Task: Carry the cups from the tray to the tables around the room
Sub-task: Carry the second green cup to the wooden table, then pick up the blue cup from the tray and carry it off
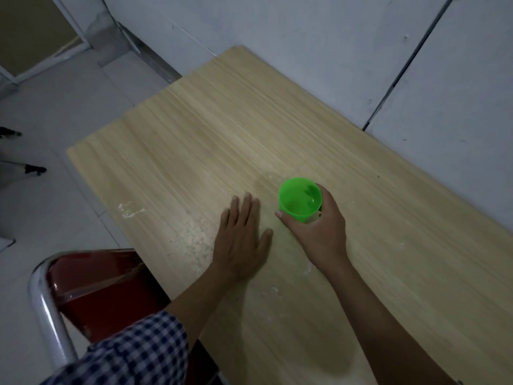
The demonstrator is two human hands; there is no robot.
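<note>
Your right hand [319, 232] wraps a bright green cup [300, 199] from its near right side, the grip curled round the wall with the thumb tip showing at the cup's near left and the fingers hidden behind it, seen only as dark shapes through the translucent plastic. The cup stands upright on the pale wood-grain desk [222, 129], right of its middle; you cannot tell whether its base touches the surface or whether it holds anything. Your left hand [241, 237] lies flat on the desk just left of the cup, fingers straight and close together, holding nothing. A blue-and-white checked sleeve [133, 354] covers your left upper arm at the near edge, cut off by the frame. White smears and specks [130, 211] mark the desk near its left edge and around your hands. A red chair with a chrome frame [94, 290] sits tucked at the near left corner, partly under your left arm. The desk's far side meets a grey panelled wall [333, 51]. At the far left, dark chair feet [34, 170] stand on the pale tiled floor [55, 107], mostly out of frame.
</note>
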